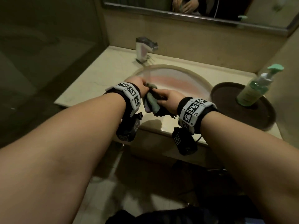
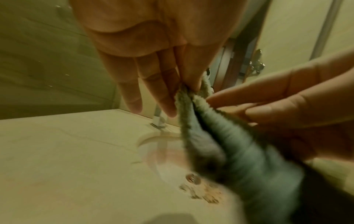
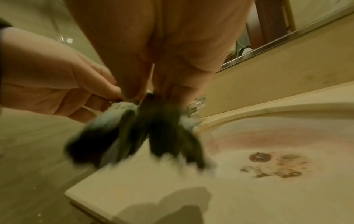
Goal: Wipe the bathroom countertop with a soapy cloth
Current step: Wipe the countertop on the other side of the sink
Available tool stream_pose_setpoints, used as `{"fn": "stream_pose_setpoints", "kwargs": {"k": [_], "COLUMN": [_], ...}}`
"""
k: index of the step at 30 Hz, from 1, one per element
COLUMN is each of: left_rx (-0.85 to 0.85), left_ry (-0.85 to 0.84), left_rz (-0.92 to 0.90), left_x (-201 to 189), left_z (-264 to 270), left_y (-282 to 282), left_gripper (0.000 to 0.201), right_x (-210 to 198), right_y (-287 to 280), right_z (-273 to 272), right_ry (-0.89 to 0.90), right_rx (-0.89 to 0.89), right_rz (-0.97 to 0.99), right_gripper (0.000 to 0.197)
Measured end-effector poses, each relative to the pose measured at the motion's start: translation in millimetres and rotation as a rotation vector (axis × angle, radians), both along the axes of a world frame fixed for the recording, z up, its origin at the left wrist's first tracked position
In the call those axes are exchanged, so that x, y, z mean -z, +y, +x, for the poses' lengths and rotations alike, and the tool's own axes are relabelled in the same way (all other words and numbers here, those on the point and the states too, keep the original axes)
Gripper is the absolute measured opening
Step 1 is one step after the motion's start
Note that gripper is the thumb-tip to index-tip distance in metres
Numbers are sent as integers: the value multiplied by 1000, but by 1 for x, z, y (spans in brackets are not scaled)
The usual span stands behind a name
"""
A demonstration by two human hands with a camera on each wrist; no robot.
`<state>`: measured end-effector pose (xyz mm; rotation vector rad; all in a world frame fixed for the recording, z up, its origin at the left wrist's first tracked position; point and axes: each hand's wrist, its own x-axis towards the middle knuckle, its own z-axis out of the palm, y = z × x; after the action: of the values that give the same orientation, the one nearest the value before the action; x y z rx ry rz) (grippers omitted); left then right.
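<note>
A grey-green cloth [image 1: 152, 102] hangs bunched between both hands above the front rim of the sink [image 1: 200, 81]. My left hand [image 1: 137, 85] pinches its top edge; in the left wrist view the thumb and forefinger nip the cloth [image 2: 226, 136] while the other fingers [image 2: 132, 97] stay straight. My right hand [image 1: 168, 99] grips the cloth's right side, seen from the right wrist as a dark, blurred cloth [image 3: 145, 130] hanging from the fingers. The beige countertop [image 1: 100, 81] lies below and around the basin.
A chrome faucet [image 1: 143, 49] stands behind the basin. A green pump soap bottle [image 1: 257, 88] sits on a dark round tray [image 1: 226, 94] at the right. The basin has a metal drain [image 3: 260, 156] with brownish stains beside it. A mirror [image 1: 210, 8] hangs above.
</note>
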<state>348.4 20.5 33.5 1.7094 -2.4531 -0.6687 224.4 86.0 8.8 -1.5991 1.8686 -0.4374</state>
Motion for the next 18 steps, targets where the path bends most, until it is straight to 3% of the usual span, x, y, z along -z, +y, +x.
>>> {"fn": "stream_pose_setpoints", "kwargs": {"k": [2, 5, 8, 11, 14, 18], "left_rx": [-34, -94, -159, -190, -201, -189], "left_ry": [37, 110, 206, 260, 287, 305], "left_rz": [6, 31, 47, 27, 25, 44], "left_x": [-6, -9, -10, -11, -13, -12], "left_z": [35, 85, 131, 173, 204, 226], "left_y": [-18, -41, -61, -78, -93, -105], "left_gripper": [28, 26, 26, 25, 25, 26], "right_x": [-5, -6, 0, 10, 17, 21], "right_y": [-21, -56, -89, -119, -142, -166], "right_z": [30, 68, 106, 145, 177, 199], "right_ry": [-63, -196, -177, -85, -1, 60], "right_rx": [-29, -17, -27, -40, 0, -84], "right_rz": [-1, -24, -48, -104, -149, -87], "right_gripper": [40, 10, 23, 50, 50, 49]}}
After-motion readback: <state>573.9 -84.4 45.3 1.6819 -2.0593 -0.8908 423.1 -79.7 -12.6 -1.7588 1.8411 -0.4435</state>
